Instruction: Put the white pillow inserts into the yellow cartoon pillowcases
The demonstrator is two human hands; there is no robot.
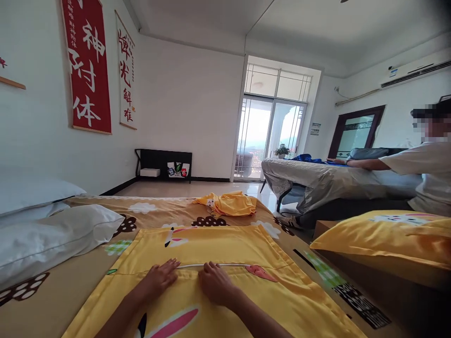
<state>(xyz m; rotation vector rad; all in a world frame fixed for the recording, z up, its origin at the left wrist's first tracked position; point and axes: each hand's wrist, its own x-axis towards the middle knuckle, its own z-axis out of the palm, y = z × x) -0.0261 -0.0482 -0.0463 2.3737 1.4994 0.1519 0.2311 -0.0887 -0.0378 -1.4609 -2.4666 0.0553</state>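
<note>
A yellow pillowcase (225, 244) with printed rabbits and a carrot lies spread flat before me on the patterned bed. A white zipper line (229, 265) crosses it. My left hand (161, 278) rests on the fabric at the left end of the visible white line, its fingers stretched out. Over that line to the right, my right hand (215, 284) has its fingers bent and pressed together at the zipper; the fingertips are hidden.
Past the pillowcase lies a crumpled yellow cloth (234, 204). White pillows (63, 234) are at the left. A plump yellow pillow (387, 239) sits at the right. Farther back, a person (423, 164) reaches over a plastic-covered table (317, 180) with blue fabric (306, 158).
</note>
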